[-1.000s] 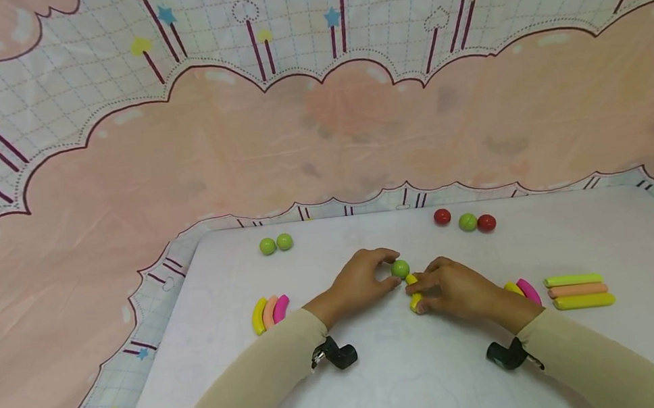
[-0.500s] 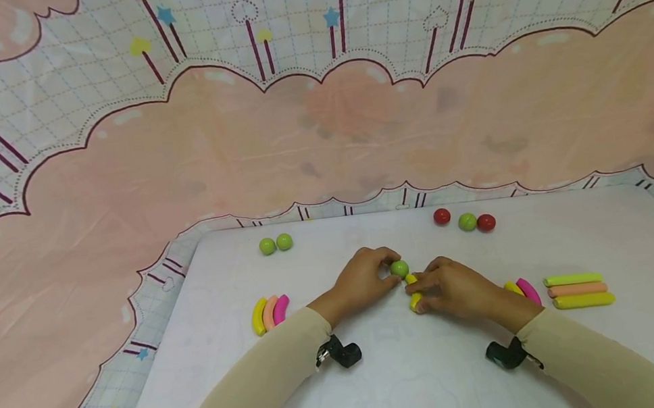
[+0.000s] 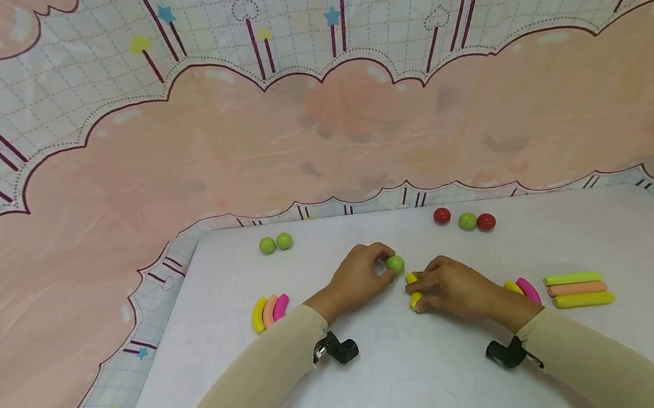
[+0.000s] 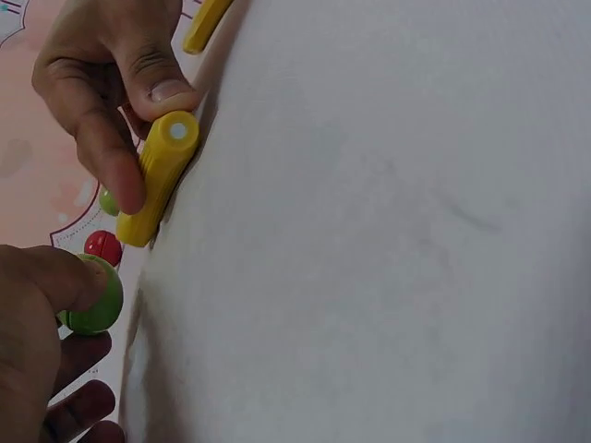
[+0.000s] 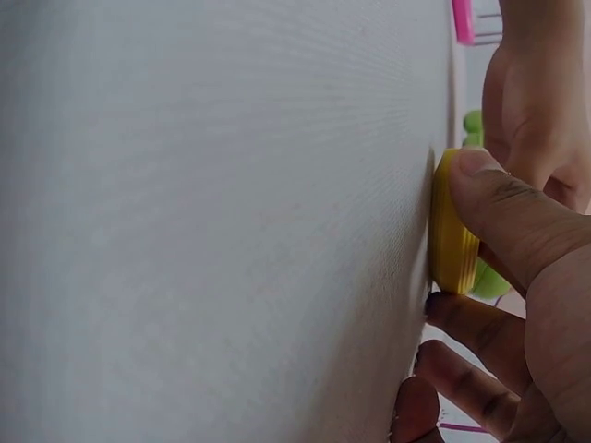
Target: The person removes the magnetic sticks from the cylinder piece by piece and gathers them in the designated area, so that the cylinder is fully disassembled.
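A small green ball [image 3: 395, 264] is pinched between the thumb and fingers of my left hand [image 3: 361, 280], over the middle of the white table. Just to its right, my right hand [image 3: 456, 289] grips a short yellow ridged stick [image 3: 415, 302] by its two ends, with fingers hiding its middle. The left wrist view shows the yellow stick [image 4: 159, 180] end-on beside the green ball [image 4: 106, 300], a gap between them. Seen from the right wrist, my thumb presses one end of the yellow stick [image 5: 451, 231], which is close against the tabletop.
Two green balls [image 3: 276, 243] sit at the back left. Red balls [image 3: 441, 216] and a green one [image 3: 467, 221] are at the back right. Curved sticks [image 3: 269, 313] lie left, and others [image 3: 527, 289] partly behind my right wrist. Three straight sticks [image 3: 579, 289] lie right.
My left hand has shifted slightly back and left with the green ball, moving it away from the end of the yellow stick. My right hand has stayed in place.
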Demonstrator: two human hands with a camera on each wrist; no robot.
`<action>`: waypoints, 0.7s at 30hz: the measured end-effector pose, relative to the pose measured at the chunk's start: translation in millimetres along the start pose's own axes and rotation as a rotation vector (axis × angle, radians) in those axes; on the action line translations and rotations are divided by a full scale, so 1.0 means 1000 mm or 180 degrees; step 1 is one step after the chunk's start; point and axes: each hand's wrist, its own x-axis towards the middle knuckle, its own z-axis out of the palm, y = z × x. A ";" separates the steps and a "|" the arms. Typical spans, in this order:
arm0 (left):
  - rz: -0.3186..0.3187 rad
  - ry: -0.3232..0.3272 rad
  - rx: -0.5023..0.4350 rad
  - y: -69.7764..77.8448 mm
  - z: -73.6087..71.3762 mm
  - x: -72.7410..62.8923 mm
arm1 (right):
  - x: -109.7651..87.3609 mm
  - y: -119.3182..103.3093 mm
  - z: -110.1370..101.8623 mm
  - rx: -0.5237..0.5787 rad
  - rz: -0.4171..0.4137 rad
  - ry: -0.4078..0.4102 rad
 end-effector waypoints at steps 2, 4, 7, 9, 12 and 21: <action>-0.0051 0.0023 -0.0012 -0.002 -0.003 0.000 | 0.000 0.000 0.000 -0.0008 0.0020 -0.0009; -0.0110 0.0046 -0.0023 -0.004 -0.006 0.000 | 0.000 0.000 -0.001 -0.0004 0.0057 -0.0015; -0.0172 0.0095 -0.0059 -0.007 -0.011 0.000 | 0.000 -0.001 0.000 -0.0012 0.0116 -0.0027; -0.0200 0.0128 -0.0100 -0.009 -0.014 0.000 | 0.001 -0.001 0.000 -0.0010 0.0153 -0.0033; -0.0216 0.0167 -0.0163 -0.013 -0.020 -0.001 | 0.001 -0.001 0.000 0.0000 0.0169 -0.0036; -0.0307 0.0319 -0.0182 -0.030 -0.044 -0.003 | 0.002 -0.002 -0.001 0.0039 0.0250 -0.0070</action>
